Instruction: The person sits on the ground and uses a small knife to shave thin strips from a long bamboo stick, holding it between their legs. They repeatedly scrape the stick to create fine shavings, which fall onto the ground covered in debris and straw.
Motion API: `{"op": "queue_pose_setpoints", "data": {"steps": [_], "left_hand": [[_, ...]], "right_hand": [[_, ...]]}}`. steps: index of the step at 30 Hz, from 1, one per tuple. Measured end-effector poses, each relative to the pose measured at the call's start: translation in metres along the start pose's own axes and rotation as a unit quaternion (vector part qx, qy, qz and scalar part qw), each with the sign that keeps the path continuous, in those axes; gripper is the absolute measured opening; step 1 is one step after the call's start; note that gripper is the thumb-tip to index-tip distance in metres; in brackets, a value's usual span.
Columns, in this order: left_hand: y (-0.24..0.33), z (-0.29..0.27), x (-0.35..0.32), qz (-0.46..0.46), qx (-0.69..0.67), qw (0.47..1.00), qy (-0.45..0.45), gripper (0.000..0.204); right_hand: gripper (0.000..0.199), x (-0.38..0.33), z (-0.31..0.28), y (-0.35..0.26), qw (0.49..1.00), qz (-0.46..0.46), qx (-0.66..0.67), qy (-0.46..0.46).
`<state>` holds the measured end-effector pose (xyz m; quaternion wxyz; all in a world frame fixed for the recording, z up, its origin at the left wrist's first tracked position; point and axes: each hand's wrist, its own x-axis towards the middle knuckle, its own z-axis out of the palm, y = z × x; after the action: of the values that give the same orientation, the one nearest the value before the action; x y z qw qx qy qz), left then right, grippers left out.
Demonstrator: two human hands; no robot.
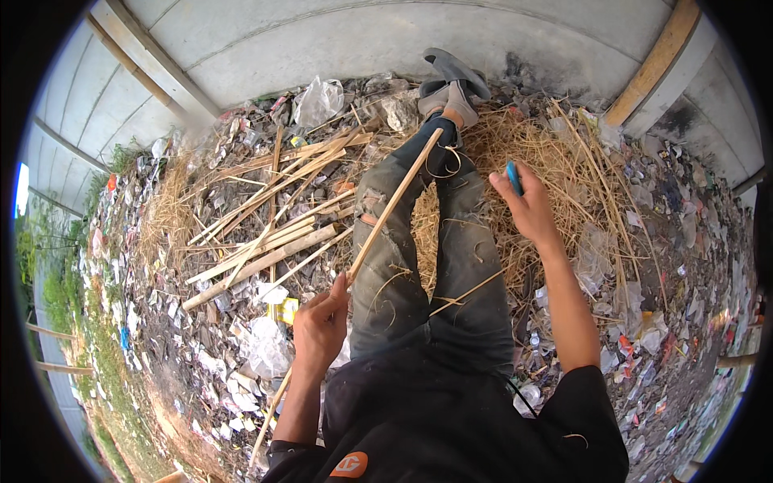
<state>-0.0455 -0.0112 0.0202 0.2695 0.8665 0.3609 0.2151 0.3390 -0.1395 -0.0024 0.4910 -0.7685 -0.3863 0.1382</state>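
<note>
Left hand is closed around a long bamboo strip, gripping it low; the strip runs up and away from that hand, across the left thigh toward the feet, with its lower end trailing down past the left wrist. Right hand is raised to the right of the strip, well apart from it, fingers closed around a small blue-handled tool.

Judgement on the step in hand: the strip appears to be held ready for cutting or shaving. To do this well, the left grip should stay firm and behind the working point, the strip braced on the leg, and any stroke directed away from the legs and the holding fingers.

Not determinable: the tool's working end is hidden by the right fingers, so its kind is uncertain. The thin loop near the strip's far end is too fine to identify. More bamboo slats lie left of the left hand on littered ground.
</note>
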Motion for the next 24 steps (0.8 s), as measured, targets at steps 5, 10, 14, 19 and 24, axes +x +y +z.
{"op": "queue_pose_setpoints", "data": {"steps": [5,10,14,19,24], "left_hand": [[0.01,0.006,0.011,-0.003,-0.021,1.0,0.01,0.034],[0.016,0.002,0.018,-0.004,-0.05,0.999,0.003,0.034],[0.017,0.003,0.018,-0.012,-0.051,0.999,0.0,0.034],[0.025,0.012,0.022,-0.045,-0.087,0.995,-0.027,0.033],[0.034,0.014,0.023,-0.057,-0.115,0.989,-0.077,0.034]], "right_hand": [[0.041,-0.07,0.066,0.005,0.878,-0.055,-0.228,-0.418],[0.031,-0.059,0.044,0.064,0.921,0.034,-0.185,-0.342],[0.036,-0.016,0.002,0.061,0.975,0.008,-0.203,0.086],[0.04,-0.045,0.026,-0.062,0.997,-0.05,0.003,-0.059],[0.043,-0.083,0.092,-0.097,0.968,-0.176,-0.048,-0.174]]}}
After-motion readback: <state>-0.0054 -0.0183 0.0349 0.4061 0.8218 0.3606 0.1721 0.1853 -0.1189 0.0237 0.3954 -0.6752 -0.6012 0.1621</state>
